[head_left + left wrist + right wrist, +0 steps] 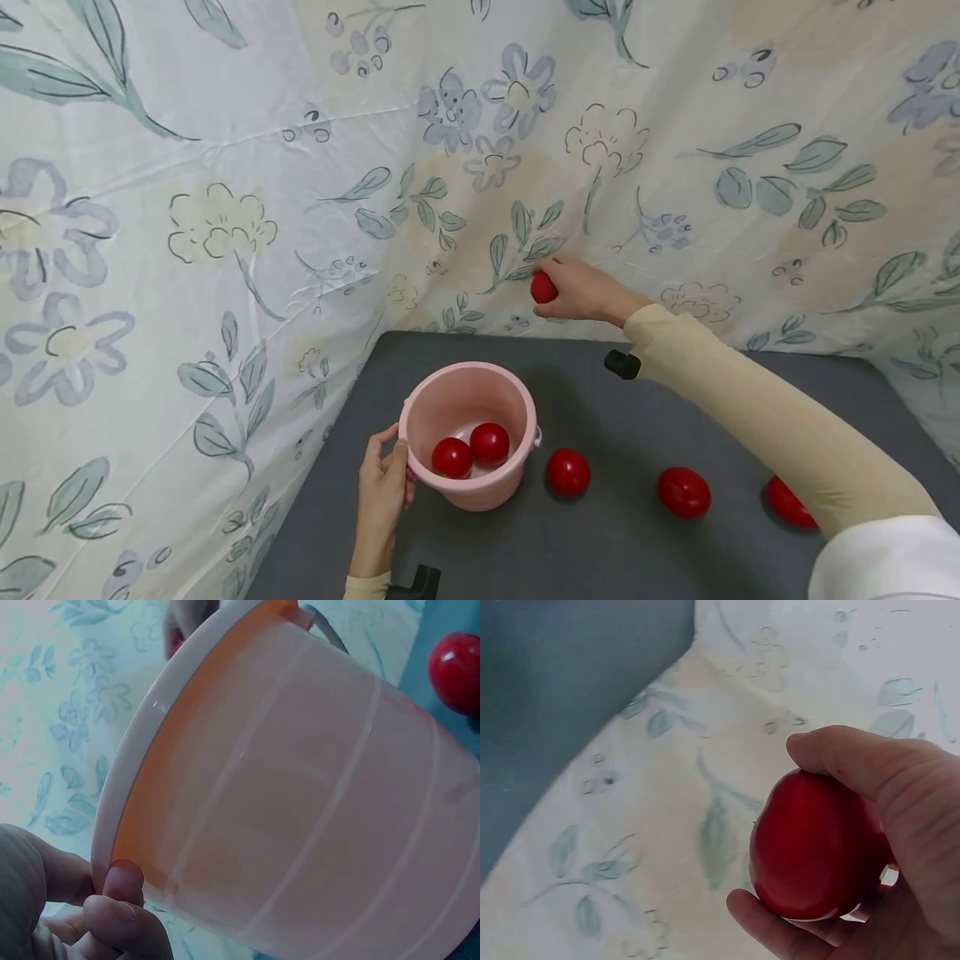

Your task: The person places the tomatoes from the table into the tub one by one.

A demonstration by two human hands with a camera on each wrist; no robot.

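A pink bucket [468, 375] stands on the dark table with its mouth tilted toward me. My left hand [384, 492] pinches its rim at the left side, thumb and fingertips on the edge in the left wrist view. Inside lie two glossy red round fruits [452, 458]. My right hand [577, 290] is raised past the table's far edge. It holds another red round fruit [817, 847] between thumb and fingers, close in front of the flowered cloth in the head view. No stem shows on the held fruit.
A loose red fruit [567, 473] sits just right of the bucket. Further right lie another red fruit [684, 492] and one partly hidden by the right sleeve [787, 502]. Flowered cloth [300, 208] hangs behind and left of the grey table [600, 550].
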